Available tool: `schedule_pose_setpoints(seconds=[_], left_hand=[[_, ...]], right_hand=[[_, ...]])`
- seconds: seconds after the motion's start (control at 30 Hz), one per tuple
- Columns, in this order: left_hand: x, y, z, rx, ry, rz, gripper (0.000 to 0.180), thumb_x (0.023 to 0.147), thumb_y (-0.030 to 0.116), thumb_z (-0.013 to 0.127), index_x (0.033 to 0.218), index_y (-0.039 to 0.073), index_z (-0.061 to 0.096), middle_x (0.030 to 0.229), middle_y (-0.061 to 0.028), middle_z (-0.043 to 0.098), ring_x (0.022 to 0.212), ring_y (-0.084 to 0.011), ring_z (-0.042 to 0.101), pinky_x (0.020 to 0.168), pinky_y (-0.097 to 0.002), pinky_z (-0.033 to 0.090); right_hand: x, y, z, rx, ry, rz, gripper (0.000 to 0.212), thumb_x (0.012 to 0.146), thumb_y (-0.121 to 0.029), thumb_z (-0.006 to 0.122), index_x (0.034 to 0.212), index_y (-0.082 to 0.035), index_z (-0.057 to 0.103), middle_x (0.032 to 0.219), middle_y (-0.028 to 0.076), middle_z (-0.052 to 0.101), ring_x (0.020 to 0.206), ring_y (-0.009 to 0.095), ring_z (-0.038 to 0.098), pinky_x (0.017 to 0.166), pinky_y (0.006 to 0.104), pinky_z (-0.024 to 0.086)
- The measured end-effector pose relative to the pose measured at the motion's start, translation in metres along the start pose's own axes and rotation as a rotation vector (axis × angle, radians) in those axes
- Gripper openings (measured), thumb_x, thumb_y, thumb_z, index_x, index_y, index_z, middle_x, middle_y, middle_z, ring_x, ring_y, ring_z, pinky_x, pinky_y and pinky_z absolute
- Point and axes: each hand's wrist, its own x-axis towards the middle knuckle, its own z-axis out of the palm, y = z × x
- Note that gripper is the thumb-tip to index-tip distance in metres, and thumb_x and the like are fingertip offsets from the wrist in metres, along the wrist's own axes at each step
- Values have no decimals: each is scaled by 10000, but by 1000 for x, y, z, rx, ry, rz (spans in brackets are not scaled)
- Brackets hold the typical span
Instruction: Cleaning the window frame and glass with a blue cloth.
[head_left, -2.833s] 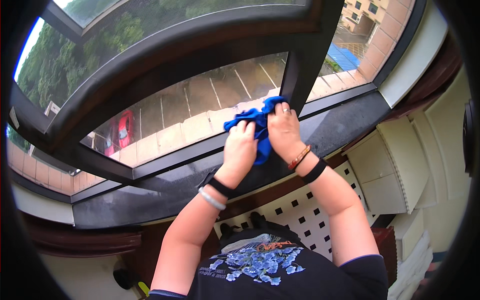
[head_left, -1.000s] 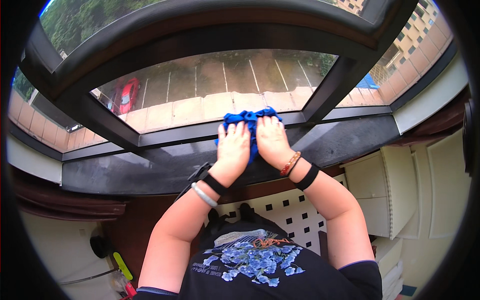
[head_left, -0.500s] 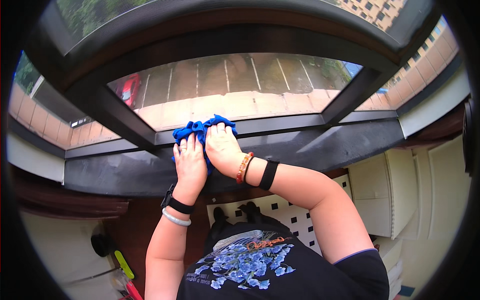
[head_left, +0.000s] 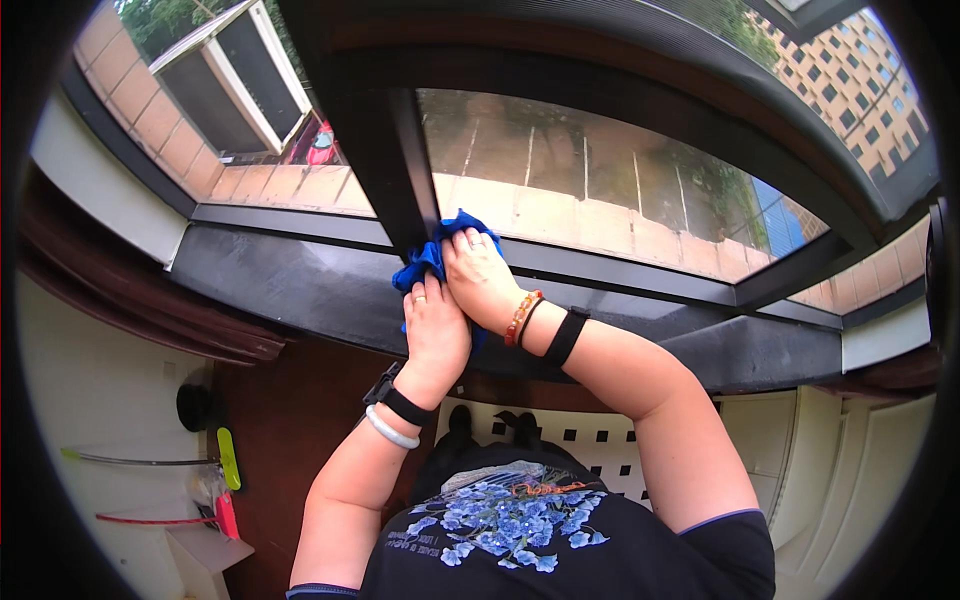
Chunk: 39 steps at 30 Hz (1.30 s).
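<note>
A bunched blue cloth (head_left: pixel 420 266) lies against the dark lower rail of the window frame (head_left: pixel 620 278), at the foot of an upright bar (head_left: pixel 395 180). My left hand (head_left: pixel 438 330) presses on its near left part, fingers pointing away from me. Just beside it, my right hand (head_left: pixel 482 280) bears down on the far right part, with the fingertips curled onto the fabric. Both hands touch each other, and their palms hide much of the cloth. Beneath them runs a dark sill (head_left: pixel 650 325).
Dark curtains (head_left: pixel 120 270) hang at the left below the sill. Lower left, a lime-green object (head_left: pixel 229 458) and a red one (head_left: pixel 226 518) are by the wall. A white cabinet (head_left: pixel 765 430) stands on the right. Outside the glass are a brick ledge (head_left: pixel 570 220) and a parking area.
My view has swung left, so the window appears farther right. Both hands and the blue cloth have slid left along the rail, to the foot of the upright bar.
</note>
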Motion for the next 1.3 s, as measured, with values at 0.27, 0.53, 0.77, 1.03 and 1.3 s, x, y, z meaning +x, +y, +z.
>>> schedule_pose_setpoints(seconds=[0.27,0.53,0.77,1.03,1.3], left_hand=[[-4,-5,-15,14,62,36,354,743,165,702,1019,0,552,1126,-194,531,1058,-354,499,933,-460,391],[-39,-10,-41,-102,24,83,339,701,172,725,970,42,565,984,-160,538,1010,-349,512,904,-455,394],[-31,-29,-51,-28,119,-98,472,692,116,734,1114,8,551,1406,-227,338,1257,-412,361,1010,-516,334],[-11,-13,-28,-25,90,72,502,699,131,733,1148,12,542,1221,-191,528,1125,-352,490,955,-467,393],[4,66,-2,-130,-45,335,421,706,100,692,1079,-28,544,1166,-224,544,1077,-378,507,945,-436,431]], right_hand=[[13,17,2,416,21,-38,255,690,16,534,943,3,563,991,179,563,1022,347,508,893,398,414],[-25,1,-18,529,-118,-183,305,735,-13,527,1031,-40,597,991,117,603,1022,301,539,881,381,419],[-2,-17,-24,248,175,-252,262,772,-84,565,1031,-54,587,981,75,601,1013,245,540,845,354,423],[-22,8,-15,73,27,-157,144,820,-164,529,882,-97,641,966,39,608,1022,214,535,832,351,407],[-112,62,-47,54,12,83,119,783,-131,536,881,-109,601,933,37,572,983,229,520,784,353,402]])
